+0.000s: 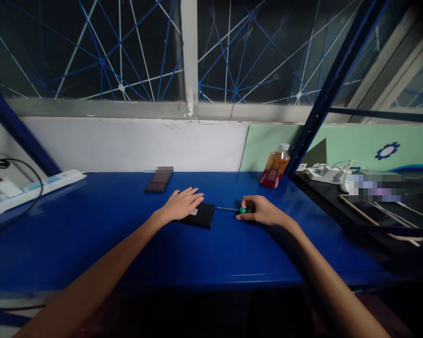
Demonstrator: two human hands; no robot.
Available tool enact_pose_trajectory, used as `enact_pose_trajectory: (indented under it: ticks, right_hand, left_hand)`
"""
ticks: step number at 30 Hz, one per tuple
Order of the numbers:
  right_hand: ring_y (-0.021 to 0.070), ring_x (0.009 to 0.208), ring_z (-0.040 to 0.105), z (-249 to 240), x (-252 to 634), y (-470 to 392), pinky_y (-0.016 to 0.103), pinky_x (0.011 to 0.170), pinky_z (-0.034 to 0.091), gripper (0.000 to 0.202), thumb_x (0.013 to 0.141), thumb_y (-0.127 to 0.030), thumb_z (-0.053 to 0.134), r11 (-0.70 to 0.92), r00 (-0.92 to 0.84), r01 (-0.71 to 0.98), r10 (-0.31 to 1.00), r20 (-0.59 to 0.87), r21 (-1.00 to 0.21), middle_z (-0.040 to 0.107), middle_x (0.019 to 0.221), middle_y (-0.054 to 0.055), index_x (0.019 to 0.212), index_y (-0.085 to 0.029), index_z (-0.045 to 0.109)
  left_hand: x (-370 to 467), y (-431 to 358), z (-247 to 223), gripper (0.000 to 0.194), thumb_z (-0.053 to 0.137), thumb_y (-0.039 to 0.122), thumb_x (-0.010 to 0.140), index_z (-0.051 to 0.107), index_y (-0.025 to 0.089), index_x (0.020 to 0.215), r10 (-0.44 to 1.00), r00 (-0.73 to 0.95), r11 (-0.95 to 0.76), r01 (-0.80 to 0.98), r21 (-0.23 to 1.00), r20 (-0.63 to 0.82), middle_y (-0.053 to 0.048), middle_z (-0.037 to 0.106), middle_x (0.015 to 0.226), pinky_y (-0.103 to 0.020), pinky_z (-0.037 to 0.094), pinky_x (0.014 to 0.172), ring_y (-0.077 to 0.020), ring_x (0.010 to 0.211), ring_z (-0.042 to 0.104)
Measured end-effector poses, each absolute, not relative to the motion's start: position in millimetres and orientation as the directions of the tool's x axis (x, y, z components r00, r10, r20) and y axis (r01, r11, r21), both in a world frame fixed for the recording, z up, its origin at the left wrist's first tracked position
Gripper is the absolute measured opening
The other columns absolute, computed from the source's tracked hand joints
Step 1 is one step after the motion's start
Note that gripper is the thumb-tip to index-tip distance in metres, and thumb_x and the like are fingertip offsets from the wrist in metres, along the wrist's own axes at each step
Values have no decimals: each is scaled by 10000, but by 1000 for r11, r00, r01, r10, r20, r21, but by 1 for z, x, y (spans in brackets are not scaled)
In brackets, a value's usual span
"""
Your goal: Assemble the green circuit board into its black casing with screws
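Note:
My left hand (183, 204) lies flat, fingers stretched out, on top of a thin black rectangular case (204, 217) with a small pale label. Part of the case is hidden under that hand. To its right, my right hand (262, 210) has its fingers closed around the green handle of a screwdriver (245, 211). The screwdriver's thin metal shaft points left, and its tip is at or very near the right edge of the case; I cannot tell whether they touch. Both hands rest low over the blue tabletop (144, 253).
A dark phone (158, 180) lies behind my left hand. At the back right stands a bottle (275, 165) of orange-red liquid with a white cap. A white power strip (61, 180) runs along the left side. Cables and another power strip (326, 173) lie on a black surface at right.

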State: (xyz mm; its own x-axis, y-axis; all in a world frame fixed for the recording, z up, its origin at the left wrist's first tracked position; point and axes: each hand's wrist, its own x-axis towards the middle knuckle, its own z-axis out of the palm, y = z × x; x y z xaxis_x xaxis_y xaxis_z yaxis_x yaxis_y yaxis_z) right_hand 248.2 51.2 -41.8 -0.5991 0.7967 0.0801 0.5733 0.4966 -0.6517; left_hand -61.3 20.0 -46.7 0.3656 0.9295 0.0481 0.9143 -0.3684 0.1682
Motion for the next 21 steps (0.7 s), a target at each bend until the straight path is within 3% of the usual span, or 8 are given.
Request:
enact_pose_trajectory:
  ticks: [4,13,18,21]
  right_hand:
    - [112,557,435,-36,248,48,255,526,311,423,834,-592,524,463,-602,554,797,52,-692,536,630,-17,726,-186,566]
    - [100,513,381,-40,250,54,257,486,246,461,637,-620,717,481,-554,649,830,68,-590,461,551,-47,636,-190,552]
    - [107,527,434,-40,247,51,245,494,287,434,655,-587,727,453,-593,574,805,36,-682,523,592,-36,737,-191,570]
    - [112,550,446,-36,245,47,249,508,300,409,756,-586,635,475,-603,540,794,74,-695,560,636,-11,767,-178,608]
  left_hand:
    - [-62,21,-48,487,211,524,996,438,345,1388,930,365,-368,915,167,50,-40,352,1514,-587,282,1049,-316,1401,285]
    - [-60,19,-46,471,231,511,999,456,341,1376,933,354,-361,919,158,67,-39,366,1508,-550,301,1048,-302,1394,304]
    - [-60,20,-47,477,227,511,995,456,339,1376,931,360,-366,917,157,65,-38,366,1508,-561,299,1043,-311,1395,300]
    - [-61,22,-49,472,231,503,998,463,336,1373,927,367,-375,915,147,76,-43,373,1505,-550,300,1045,-311,1389,311]
